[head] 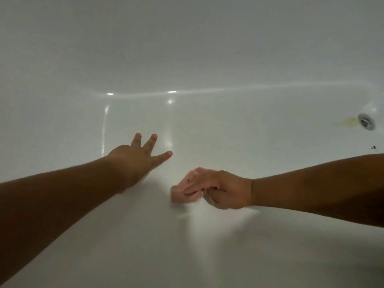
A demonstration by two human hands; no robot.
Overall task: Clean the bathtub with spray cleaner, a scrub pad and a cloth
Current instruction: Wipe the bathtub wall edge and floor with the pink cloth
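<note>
The white bathtub [207,59] fills the whole view, and I look down into it. My left hand [137,156] lies spread on the tub surface with its fingers straight, palm down. My right hand [220,188] grips a small pink pad or cloth [182,194] and holds it against the tub surface just right of the left hand. The fingers curl over the top of the pink piece, hiding part of it. No spray bottle is in view.
A round metal drain [366,121] sits at the far right with a yellowish stain [347,121] beside it. A few small dark specks [374,147] lie below the drain. Glossy reflections streak the tub wall above the left hand.
</note>
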